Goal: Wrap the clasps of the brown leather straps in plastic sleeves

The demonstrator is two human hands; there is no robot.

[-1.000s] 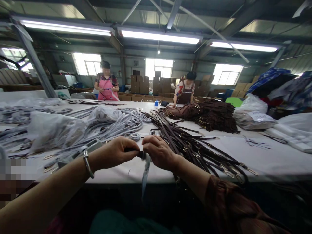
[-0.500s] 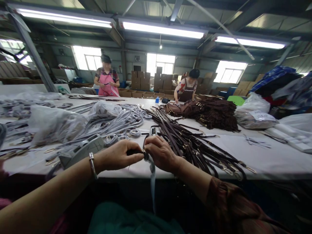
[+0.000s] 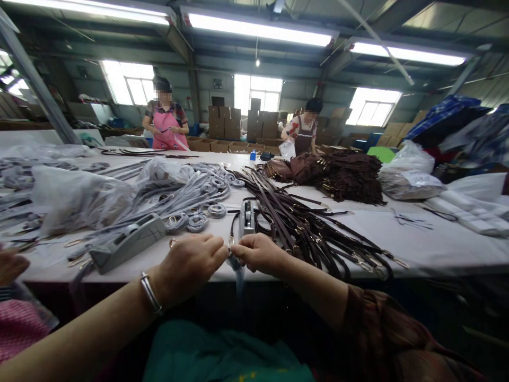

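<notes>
The fingers of the right hand (image 3: 260, 253) are drawn together in a thumb-and-forefinger pinch at the top of a pale strip (image 3: 239, 281), which hangs down past the near edge of the desk (image 3: 369, 228). The fingers of the left hand (image 3: 191, 268) are curled inward, close against the right fingertips (their pads face away, so whether they grip anything cannot be told). Just beyond the fingertips lies a metal clip (image 3: 231, 240) at the end of a dark strap (image 3: 232, 224).

The piece at the fingers appears unfinished, its strip hanging loose. Around it the work looks partly done: several grey rolls (image 3: 217, 211) lie neatly wound, whereas the dark straps (image 3: 296, 225) to the right lie at full length in a heap. Of these, how many have been handled cannot be told.

Farther out, one grey dispenser (image 3: 247, 215) stands beyond the hands and a larger dispenser (image 3: 126, 243) to the left. A neighbour's hand (image 3: 12, 265) shows at the left margin; across the desk, two co-workers stand, one in a pink apron (image 3: 167, 127).
</notes>
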